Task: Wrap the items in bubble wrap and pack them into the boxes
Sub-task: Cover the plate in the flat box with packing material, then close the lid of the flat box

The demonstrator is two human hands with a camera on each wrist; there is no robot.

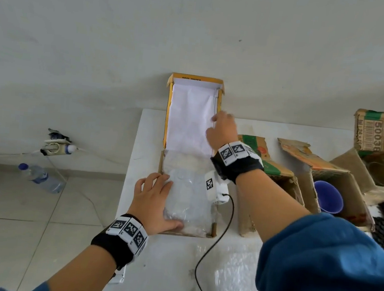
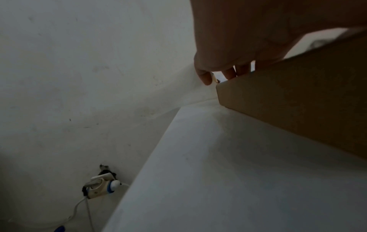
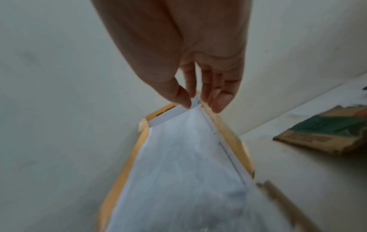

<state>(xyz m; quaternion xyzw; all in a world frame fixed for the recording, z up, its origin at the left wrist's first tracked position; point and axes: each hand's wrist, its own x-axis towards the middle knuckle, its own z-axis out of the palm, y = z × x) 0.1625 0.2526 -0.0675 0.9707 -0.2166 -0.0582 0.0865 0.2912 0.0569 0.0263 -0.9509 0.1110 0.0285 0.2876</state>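
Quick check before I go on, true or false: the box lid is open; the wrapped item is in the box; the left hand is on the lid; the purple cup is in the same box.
1. The lid of the yellow box is open. True.
2. The bubble-wrapped item lies in the box. True.
3. The left hand is on the lid. False: it rests on the wrapped item; the right hand reaches to the lid.
4. The purple cup shares that box. False: it sits in a brown carton.

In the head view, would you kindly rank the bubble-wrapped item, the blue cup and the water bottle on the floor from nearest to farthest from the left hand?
1. Bubble-wrapped item: directly under the left hand, inside the open box.
2. Water bottle: lying on the floor, to the left of the table.
3. Blue cup: in a cardboard box on the far right.
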